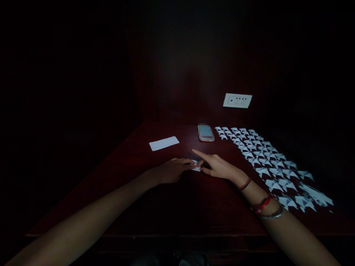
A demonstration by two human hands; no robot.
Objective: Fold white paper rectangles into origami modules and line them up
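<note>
A small piece of white folded paper (197,169) lies on the dark red table, mostly covered by my fingers. My left hand (175,170) comes from the left, a ring on one finger, and holds the paper down with its fingertips. From the right, my right hand (217,166) grips the paper's right side between its thumb and bent fingers, while the index finger points out to the left above it. Exact creases are too small and dark to make out. Beyond my left hand rests a stack of white paper strips (164,143).
A phone (206,133) lies towards the back of the table (130,155). Rows of folded white paper pieces (260,153) cover the right side, with a bundle of narrow white paper pieces (316,194) beside them. A socket plate (237,100) is on the back wall.
</note>
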